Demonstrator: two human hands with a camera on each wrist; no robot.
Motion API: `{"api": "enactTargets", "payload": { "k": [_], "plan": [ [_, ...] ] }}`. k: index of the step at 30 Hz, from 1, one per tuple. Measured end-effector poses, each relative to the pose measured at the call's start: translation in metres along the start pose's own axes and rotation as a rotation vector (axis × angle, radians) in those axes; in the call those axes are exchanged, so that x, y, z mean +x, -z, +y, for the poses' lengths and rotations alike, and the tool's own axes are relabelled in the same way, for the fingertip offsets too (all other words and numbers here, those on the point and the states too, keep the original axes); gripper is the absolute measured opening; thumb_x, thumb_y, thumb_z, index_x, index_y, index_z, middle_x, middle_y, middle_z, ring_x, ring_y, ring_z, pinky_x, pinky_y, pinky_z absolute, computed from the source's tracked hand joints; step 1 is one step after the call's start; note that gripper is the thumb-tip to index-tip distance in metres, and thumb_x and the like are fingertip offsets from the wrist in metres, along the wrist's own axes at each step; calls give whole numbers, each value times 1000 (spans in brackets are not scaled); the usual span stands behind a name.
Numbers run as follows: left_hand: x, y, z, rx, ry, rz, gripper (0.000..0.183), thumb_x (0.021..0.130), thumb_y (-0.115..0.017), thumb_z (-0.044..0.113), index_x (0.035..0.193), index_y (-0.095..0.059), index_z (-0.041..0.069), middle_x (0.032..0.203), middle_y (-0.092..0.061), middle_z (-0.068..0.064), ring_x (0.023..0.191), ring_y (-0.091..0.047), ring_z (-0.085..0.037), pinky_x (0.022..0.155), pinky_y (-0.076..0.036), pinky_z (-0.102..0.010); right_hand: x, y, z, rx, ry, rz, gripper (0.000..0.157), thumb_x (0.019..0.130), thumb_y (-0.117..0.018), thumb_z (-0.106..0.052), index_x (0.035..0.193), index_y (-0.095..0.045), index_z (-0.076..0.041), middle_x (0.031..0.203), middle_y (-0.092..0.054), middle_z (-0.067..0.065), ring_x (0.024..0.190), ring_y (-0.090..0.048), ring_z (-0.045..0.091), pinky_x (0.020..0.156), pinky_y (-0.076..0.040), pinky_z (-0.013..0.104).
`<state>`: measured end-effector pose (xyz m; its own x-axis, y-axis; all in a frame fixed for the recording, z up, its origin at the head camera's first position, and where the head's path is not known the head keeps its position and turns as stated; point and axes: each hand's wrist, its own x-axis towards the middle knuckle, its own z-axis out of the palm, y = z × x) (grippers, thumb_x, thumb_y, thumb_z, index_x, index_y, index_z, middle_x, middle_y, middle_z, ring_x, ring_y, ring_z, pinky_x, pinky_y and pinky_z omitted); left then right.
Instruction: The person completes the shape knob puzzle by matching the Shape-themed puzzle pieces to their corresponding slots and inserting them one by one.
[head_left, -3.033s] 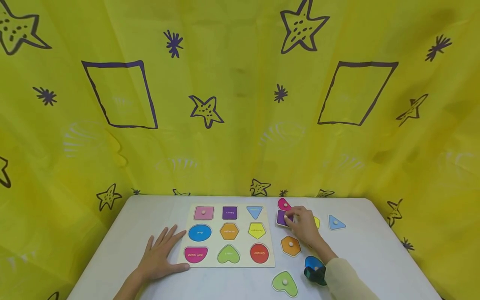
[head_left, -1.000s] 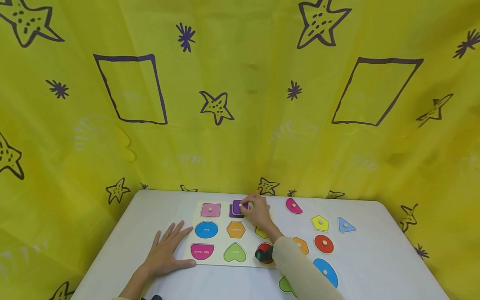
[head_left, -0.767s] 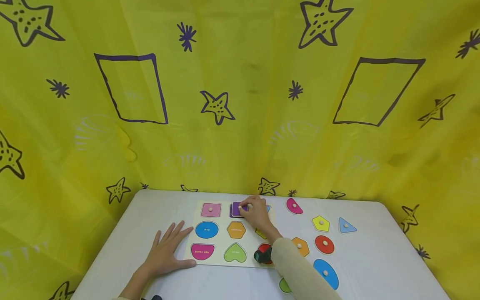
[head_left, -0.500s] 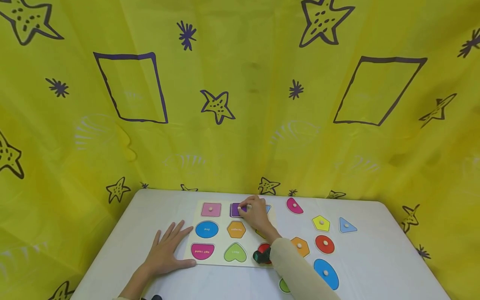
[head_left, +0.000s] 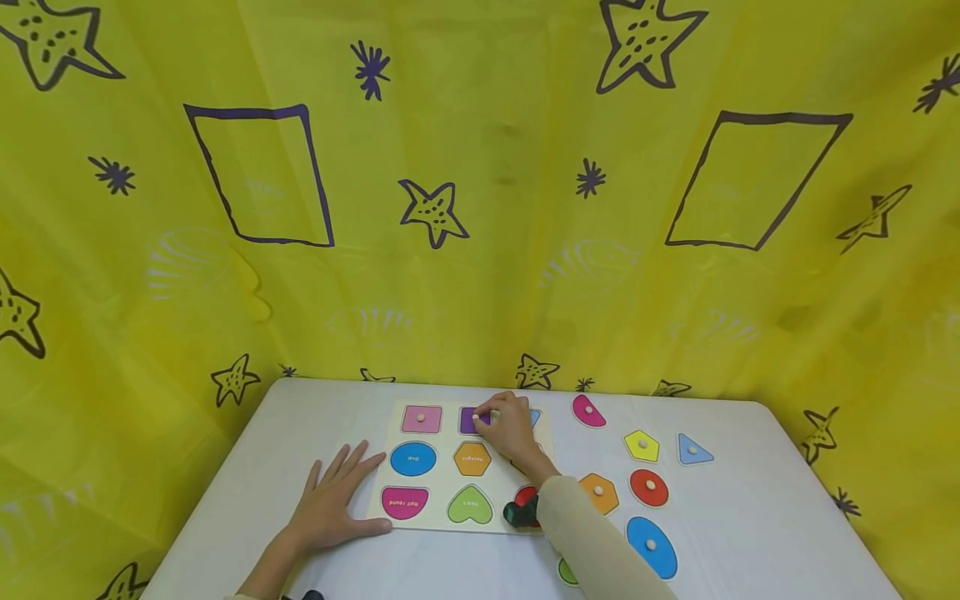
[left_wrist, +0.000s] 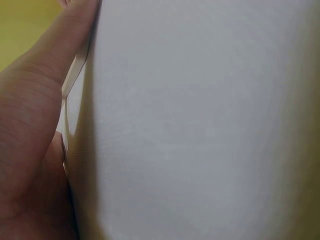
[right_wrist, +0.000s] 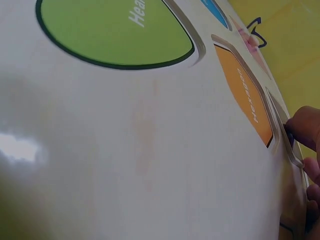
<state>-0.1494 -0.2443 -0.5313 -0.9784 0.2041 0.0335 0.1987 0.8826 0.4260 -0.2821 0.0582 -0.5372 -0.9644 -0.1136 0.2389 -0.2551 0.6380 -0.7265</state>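
Spread fingers of my left hand (head_left: 330,504) rest at the left edge of the wooden shape puzzle board (head_left: 444,477), with the thumb by its near corner. The left wrist view has that hand (left_wrist: 30,115) along the edge of a white surface. My right hand (head_left: 512,427) pinches the small knob of the purple square piece (head_left: 466,422), which lies at the square recess in the board's far row. To its left, the pink rectangle piece (head_left: 422,419) sits in its slot. In the right wrist view, the right fingertips (right_wrist: 305,127) are beyond the orange hexagon recess (right_wrist: 245,95).
Right of the board lie a magenta half-round (head_left: 588,411), yellow pentagon (head_left: 641,446), blue triangle (head_left: 693,451), orange hexagon (head_left: 597,494), red circle (head_left: 648,487) and blue oval (head_left: 651,547). A green piece (head_left: 567,571) is partly under the right sleeve (head_left: 592,533). Yellow curtain (head_left: 480,292) surrounds the table.
My right hand has carried the purple square from right of the board to its matching recess, where it has slid into line. The left hand stays by the board; the view has shifted slightly.
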Motion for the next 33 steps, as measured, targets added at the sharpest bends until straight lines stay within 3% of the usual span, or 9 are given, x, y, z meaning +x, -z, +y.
{"api": "enactTargets", "payload": {
  "k": [33],
  "plan": [
    [2, -2, -3, 15, 17, -18, 106, 67, -78, 76, 154, -48, 22, 165, -33, -16, 154, -16, -46, 115, -1, -77, -1, -1, -2, -30, -20, -16, 9, 88, -81, -20, 95, -83, -14, 115, -63, 8, 113, -48, 31, 97, -42, 53]
  ]
}}
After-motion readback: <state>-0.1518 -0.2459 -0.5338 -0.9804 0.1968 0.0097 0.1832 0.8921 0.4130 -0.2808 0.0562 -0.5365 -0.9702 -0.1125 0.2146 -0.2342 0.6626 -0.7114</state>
